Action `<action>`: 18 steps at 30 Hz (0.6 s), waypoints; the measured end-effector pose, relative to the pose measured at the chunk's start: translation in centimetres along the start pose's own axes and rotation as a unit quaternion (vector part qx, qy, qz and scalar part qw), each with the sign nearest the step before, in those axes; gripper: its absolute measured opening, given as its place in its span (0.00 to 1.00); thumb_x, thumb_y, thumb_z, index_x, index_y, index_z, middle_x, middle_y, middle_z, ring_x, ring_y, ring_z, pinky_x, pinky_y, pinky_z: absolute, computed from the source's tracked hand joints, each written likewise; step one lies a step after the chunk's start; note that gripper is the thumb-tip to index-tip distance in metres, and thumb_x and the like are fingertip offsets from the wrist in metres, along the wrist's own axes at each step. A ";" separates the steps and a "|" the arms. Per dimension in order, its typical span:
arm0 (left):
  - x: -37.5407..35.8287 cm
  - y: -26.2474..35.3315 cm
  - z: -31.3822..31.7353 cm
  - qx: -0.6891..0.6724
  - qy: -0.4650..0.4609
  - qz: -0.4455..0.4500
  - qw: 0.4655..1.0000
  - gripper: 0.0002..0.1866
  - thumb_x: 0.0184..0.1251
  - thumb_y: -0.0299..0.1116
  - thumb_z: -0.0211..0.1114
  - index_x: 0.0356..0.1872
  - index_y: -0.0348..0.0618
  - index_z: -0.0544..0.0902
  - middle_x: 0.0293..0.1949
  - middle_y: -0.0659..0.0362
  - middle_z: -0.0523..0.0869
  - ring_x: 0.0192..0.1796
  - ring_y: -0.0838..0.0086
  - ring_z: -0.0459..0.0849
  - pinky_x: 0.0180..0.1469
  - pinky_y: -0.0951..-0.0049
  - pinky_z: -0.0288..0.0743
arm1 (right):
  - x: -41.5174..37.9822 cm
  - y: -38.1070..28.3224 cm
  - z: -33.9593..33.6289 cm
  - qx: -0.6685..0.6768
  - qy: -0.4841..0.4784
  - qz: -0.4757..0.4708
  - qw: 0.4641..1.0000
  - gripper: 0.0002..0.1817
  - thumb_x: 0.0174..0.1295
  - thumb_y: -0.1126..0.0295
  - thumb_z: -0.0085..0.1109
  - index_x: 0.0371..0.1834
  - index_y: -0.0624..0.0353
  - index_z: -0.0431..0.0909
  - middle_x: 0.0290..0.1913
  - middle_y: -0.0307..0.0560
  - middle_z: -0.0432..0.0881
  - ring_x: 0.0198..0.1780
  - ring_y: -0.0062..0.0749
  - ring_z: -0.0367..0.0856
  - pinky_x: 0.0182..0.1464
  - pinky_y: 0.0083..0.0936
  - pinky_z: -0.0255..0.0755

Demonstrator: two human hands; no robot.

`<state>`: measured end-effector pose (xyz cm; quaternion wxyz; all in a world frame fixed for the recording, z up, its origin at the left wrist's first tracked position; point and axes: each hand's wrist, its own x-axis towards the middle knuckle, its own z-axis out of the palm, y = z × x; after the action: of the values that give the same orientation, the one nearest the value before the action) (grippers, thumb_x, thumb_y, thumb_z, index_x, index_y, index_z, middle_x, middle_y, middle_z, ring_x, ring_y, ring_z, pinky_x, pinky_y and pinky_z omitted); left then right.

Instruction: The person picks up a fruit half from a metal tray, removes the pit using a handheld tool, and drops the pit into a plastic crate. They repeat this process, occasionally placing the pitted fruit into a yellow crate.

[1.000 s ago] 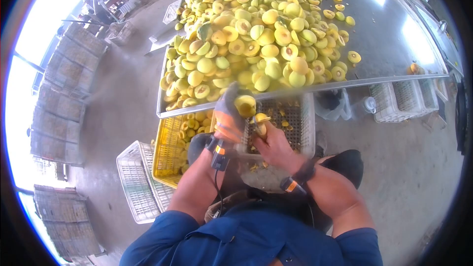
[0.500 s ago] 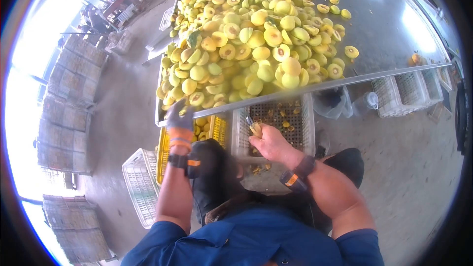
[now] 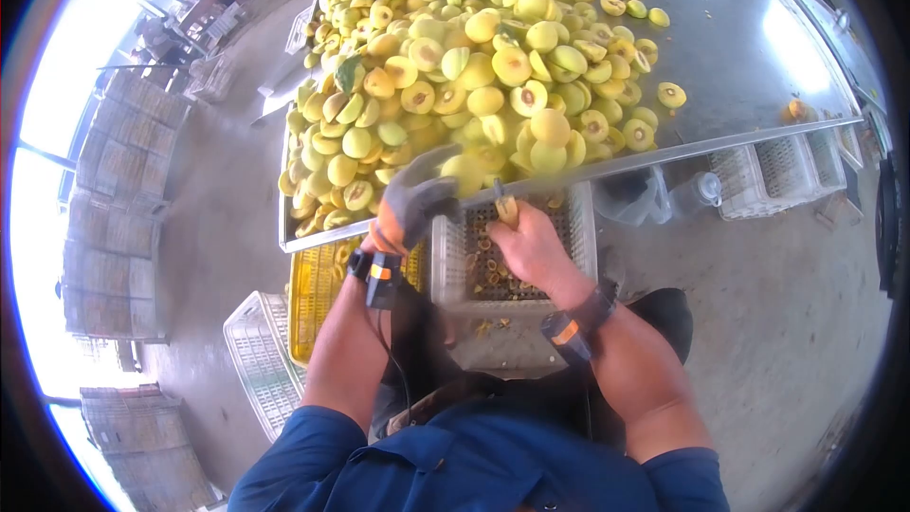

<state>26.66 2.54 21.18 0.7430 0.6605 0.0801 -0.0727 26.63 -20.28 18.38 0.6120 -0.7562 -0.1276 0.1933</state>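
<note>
My left hand, in a grey and orange glove, reaches over the front edge of the metal table. Its fingers are apart beside a yellow fruit half at the pile's near edge; a firm grip on it is not visible. My right hand, bare, is closed around a short wooden-handled tool whose narrow metal tip points up toward the table edge. Beneath the right hand is a white plastic crate with pits and scraps inside. The large pile of halved yellow-green fruit, some showing brown centres, covers much of the table.
A yellow crate with fruit pieces stands left of the white one, and an empty-looking white basket beside it. Under the table at right are a clear plastic jug and white crates. Stacked crates line the left; people sit far back.
My left hand has moved right and up from above the yellow crate to the fruit pile. The right hand with its tool has shifted slightly right, and the view has shifted a little.
</note>
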 end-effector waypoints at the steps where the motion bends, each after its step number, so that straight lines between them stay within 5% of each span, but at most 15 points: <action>1: -0.7 -0.1 -0.3 -0.095 -0.023 0.001 0.995 0.36 0.71 0.35 0.72 0.79 0.36 0.75 0.53 0.50 0.91 0.38 0.64 0.90 0.43 0.64 0.88 | 0.1 0.0 0.3 0.020 -0.021 0.001 1.000 0.16 0.71 0.66 0.62 0.52 0.69 0.83 0.46 0.70 0.89 0.52 0.68 0.88 0.57 0.50 0.79; 6: -2.3 -2.2 1.7 -0.146 0.020 0.031 0.989 0.34 0.79 0.41 0.64 0.81 0.37 0.73 0.61 0.51 0.89 0.58 0.65 0.88 0.60 0.64 0.83 | 0.0 1.5 2.6 0.013 -0.049 -0.061 0.997 0.15 0.71 0.67 0.62 0.53 0.68 0.81 0.47 0.71 0.89 0.53 0.69 0.87 0.55 0.52 0.79; 10: -1.8 -3.3 2.2 -0.093 0.053 0.062 0.992 0.29 0.78 0.41 0.68 0.73 0.35 0.79 0.59 0.50 0.91 0.61 0.65 0.89 0.64 0.67 0.82 | -1.6 -0.8 2.8 -0.021 -0.074 -0.021 0.997 0.17 0.73 0.65 0.63 0.53 0.69 0.78 0.45 0.74 0.87 0.52 0.74 0.86 0.53 0.54 0.79; 11: -2.0 -3.7 2.0 0.088 0.070 0.148 0.983 0.25 0.77 0.37 0.69 0.70 0.36 0.81 0.58 0.50 0.91 0.58 0.64 0.90 0.61 0.65 0.83 | -1.7 -1.0 2.6 -0.035 -0.079 -0.015 0.996 0.16 0.73 0.65 0.63 0.54 0.68 0.78 0.45 0.70 0.88 0.50 0.67 0.87 0.53 0.51 0.78; 13: -3.1 -3.9 2.1 0.436 0.094 0.296 0.844 0.18 0.76 0.30 0.70 0.63 0.39 0.86 0.54 0.51 0.92 0.54 0.62 0.91 0.55 0.63 0.84 | -1.7 -1.1 2.2 -0.064 -0.090 -0.006 0.994 0.16 0.73 0.66 0.64 0.55 0.67 0.79 0.44 0.62 0.89 0.46 0.55 0.88 0.53 0.45 0.78; 14: -3.1 -4.4 2.2 0.380 0.107 0.281 0.875 0.18 0.72 0.25 0.73 0.61 0.38 0.85 0.53 0.49 0.92 0.52 0.58 0.92 0.56 0.62 0.85 | -1.7 -1.3 2.1 -0.063 -0.093 0.000 0.994 0.16 0.73 0.66 0.64 0.55 0.67 0.79 0.44 0.62 0.89 0.46 0.56 0.88 0.53 0.45 0.78; 17: -2.2 -6.4 0.4 0.411 0.090 0.215 0.881 0.33 0.65 0.37 0.83 0.68 0.38 0.81 0.57 0.52 0.92 0.62 0.56 0.89 0.72 0.61 0.78 | -1.5 -1.8 1.8 -0.063 -0.095 0.017 0.993 0.17 0.72 0.65 0.64 0.56 0.67 0.79 0.43 0.62 0.89 0.47 0.57 0.89 0.53 0.45 0.79; 18: -2.0 -7.2 0.0 0.403 0.097 0.228 0.881 0.29 0.68 0.33 0.80 0.68 0.39 0.81 0.56 0.51 0.92 0.60 0.56 0.90 0.67 0.61 0.80 | -1.4 -1.9 1.8 -0.066 -0.093 0.021 0.993 0.18 0.72 0.64 0.65 0.56 0.66 0.80 0.43 0.62 0.90 0.47 0.57 0.89 0.53 0.45 0.79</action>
<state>23.14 1.69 14.67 0.3969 0.9069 -0.0368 0.1369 24.71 -18.87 20.13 0.5425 -0.7760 -0.1803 0.2666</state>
